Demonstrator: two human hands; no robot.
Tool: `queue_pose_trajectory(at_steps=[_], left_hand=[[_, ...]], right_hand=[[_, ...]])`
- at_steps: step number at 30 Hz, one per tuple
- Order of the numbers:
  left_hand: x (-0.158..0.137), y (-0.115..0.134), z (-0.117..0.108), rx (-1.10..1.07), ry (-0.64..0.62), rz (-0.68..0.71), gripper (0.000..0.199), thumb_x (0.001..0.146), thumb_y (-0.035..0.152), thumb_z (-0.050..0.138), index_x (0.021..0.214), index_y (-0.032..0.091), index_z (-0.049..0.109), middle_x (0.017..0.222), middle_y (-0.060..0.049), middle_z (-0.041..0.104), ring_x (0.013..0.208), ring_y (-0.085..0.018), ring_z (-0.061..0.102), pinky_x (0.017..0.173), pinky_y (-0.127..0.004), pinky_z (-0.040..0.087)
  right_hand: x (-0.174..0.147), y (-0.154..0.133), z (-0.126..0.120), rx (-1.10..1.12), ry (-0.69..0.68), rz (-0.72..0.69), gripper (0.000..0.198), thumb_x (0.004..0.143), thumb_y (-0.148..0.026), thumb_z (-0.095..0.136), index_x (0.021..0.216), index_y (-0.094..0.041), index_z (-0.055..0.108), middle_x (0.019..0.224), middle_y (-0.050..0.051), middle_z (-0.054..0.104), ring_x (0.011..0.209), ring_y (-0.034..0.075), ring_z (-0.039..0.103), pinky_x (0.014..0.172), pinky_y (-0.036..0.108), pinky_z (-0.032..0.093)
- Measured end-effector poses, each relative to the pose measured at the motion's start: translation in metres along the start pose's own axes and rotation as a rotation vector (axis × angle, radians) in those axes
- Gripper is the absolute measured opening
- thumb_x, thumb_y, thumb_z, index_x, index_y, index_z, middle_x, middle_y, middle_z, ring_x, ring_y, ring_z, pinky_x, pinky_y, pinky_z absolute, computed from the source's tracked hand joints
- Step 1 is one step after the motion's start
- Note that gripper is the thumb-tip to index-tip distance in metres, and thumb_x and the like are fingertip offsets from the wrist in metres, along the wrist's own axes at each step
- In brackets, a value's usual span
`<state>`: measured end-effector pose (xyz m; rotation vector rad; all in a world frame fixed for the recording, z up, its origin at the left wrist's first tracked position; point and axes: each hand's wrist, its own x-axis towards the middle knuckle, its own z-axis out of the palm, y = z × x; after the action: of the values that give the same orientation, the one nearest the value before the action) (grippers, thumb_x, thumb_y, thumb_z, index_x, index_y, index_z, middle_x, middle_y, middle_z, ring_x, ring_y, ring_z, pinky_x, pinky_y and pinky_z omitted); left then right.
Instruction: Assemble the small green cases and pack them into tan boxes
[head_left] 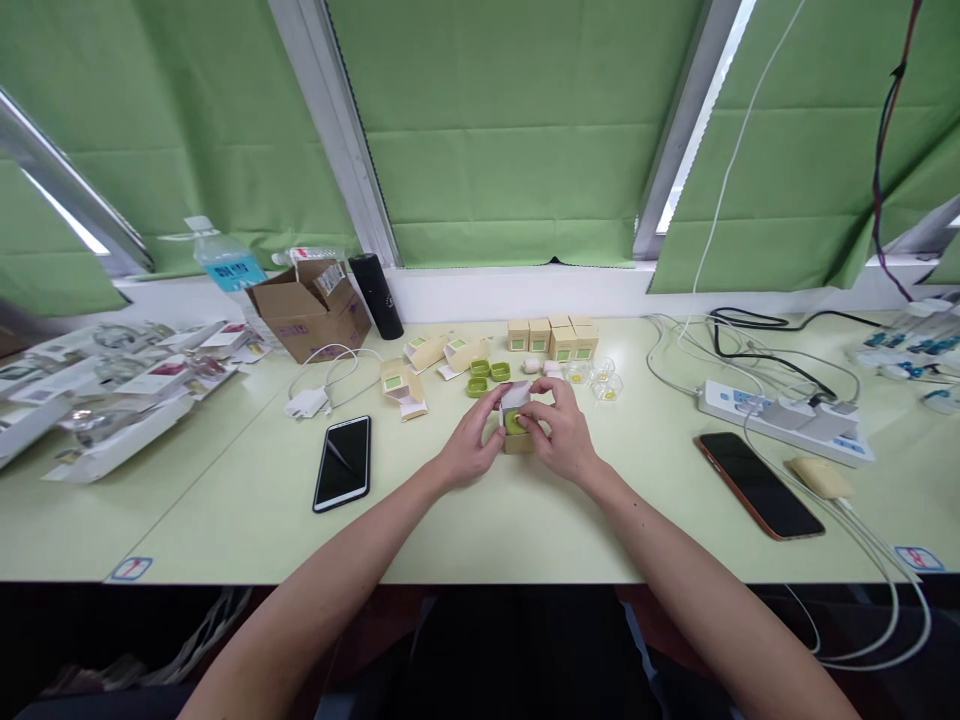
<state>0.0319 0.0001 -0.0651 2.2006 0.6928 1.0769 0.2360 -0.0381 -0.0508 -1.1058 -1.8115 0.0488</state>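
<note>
A small kraft-paper box (517,443) stands with its flap up on the table in front of me. My left hand (474,442) grips its left side, thumb and fingers closed on it. Inside sits a small green tray (513,421). My right hand (559,430) has its thumb and fingertips pinched at the tray, over the box opening; the fingers partly cover it. Just beyond are several loose green trays (478,386), small pale pink pieces (532,366) and clear plastic cups (607,387) with yellow spots.
Closed kraft boxes (574,340) stand behind, with opened boxes (403,385) to the left. Phones lie at left (343,464) and right (759,486). Further out are a power strip (786,424) with cables, a brown carton (311,312), a black cylinder (376,297) and white packages (112,425).
</note>
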Motion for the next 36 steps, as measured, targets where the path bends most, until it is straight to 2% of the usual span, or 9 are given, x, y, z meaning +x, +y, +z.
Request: queue_pose_trajectory(at_steps=[3,6,11,15,20,25,27,31,36], left_hand=[[0.0,0.0,0.0,0.013,-0.006,0.006,0.063,0.104,0.031,0.049,0.165,0.026,0.033,0.166,-0.014,0.046,0.148,-0.033,0.05,0.123,-0.056,0.043],[0.001,-0.001,0.001,0.024,-0.01,0.01,0.063,0.104,0.029,0.049,0.165,0.026,0.033,0.167,-0.014,0.045,0.149,-0.033,0.049,0.123,-0.055,0.043],[0.001,0.0,0.001,0.02,-0.003,0.007,0.064,0.103,0.027,0.048,0.165,0.027,0.034,0.167,-0.013,0.046,0.149,-0.032,0.049,0.123,-0.054,0.043],[0.001,0.001,-0.001,-0.016,0.008,-0.023,0.063,0.102,0.03,0.05,0.164,0.026,0.036,0.166,-0.014,0.047,0.146,-0.032,0.051,0.121,-0.054,0.044],[0.002,0.001,-0.005,-0.073,0.015,-0.044,0.059,0.103,0.039,0.053,0.16,0.025,0.043,0.164,-0.015,0.048,0.14,-0.033,0.054,0.119,-0.053,0.043],[0.006,0.005,-0.005,-0.195,0.098,-0.1,0.049,0.105,0.052,0.049,0.142,0.023,0.058,0.139,-0.014,0.065,0.123,-0.03,0.061,0.111,-0.049,0.048],[0.009,0.007,-0.002,-0.206,0.15,-0.139,0.042,0.103,0.053,0.053,0.131,0.022,0.061,0.127,-0.012,0.067,0.115,-0.027,0.062,0.107,-0.046,0.05],[0.012,0.009,0.005,-0.288,0.226,-0.191,0.035,0.095,0.049,0.069,0.113,0.023,0.054,0.111,-0.006,0.061,0.102,-0.02,0.06,0.097,-0.038,0.051],[0.014,0.004,0.01,-0.412,0.228,-0.231,0.041,0.091,0.041,0.075,0.111,0.025,0.043,0.108,-0.003,0.056,0.095,-0.016,0.057,0.088,-0.031,0.05]], right_hand=[[-0.001,0.005,0.003,0.024,0.022,0.059,0.018,0.094,-0.024,0.065,0.084,-0.027,0.079,0.118,0.012,0.057,0.12,0.033,0.052,0.084,0.049,0.061],[-0.001,0.008,0.006,0.051,0.018,0.147,0.017,0.092,-0.027,0.068,0.081,-0.028,0.081,0.118,0.012,0.056,0.124,0.035,0.048,0.099,0.059,0.057],[0.0,0.006,0.006,0.087,-0.037,0.246,0.014,0.091,-0.029,0.068,0.087,-0.029,0.082,0.119,0.011,0.056,0.128,0.036,0.046,0.109,0.062,0.051],[0.002,0.003,0.004,0.226,0.018,0.261,0.018,0.096,-0.035,0.062,0.103,-0.028,0.076,0.116,0.01,0.06,0.122,0.03,0.054,0.101,0.052,0.056],[0.006,0.009,0.002,0.404,0.114,0.354,0.017,0.096,-0.035,0.056,0.108,-0.025,0.064,0.112,0.009,0.067,0.107,0.025,0.063,0.082,0.039,0.058],[0.005,0.015,0.007,0.421,0.069,0.404,0.029,0.086,-0.034,0.065,0.112,-0.025,0.058,0.105,0.007,0.067,0.101,0.024,0.065,0.075,0.036,0.057],[0.003,0.014,0.01,0.418,0.038,0.406,0.034,0.085,-0.037,0.067,0.115,-0.025,0.057,0.104,0.007,0.066,0.1,0.024,0.064,0.073,0.036,0.056],[0.001,0.009,0.012,0.378,0.004,0.398,0.04,0.083,-0.038,0.069,0.119,-0.025,0.056,0.105,0.007,0.065,0.101,0.025,0.063,0.074,0.036,0.056],[0.001,0.005,0.013,0.333,0.006,0.387,0.038,0.083,-0.033,0.068,0.119,-0.025,0.058,0.106,0.007,0.065,0.101,0.025,0.063,0.073,0.036,0.056]])
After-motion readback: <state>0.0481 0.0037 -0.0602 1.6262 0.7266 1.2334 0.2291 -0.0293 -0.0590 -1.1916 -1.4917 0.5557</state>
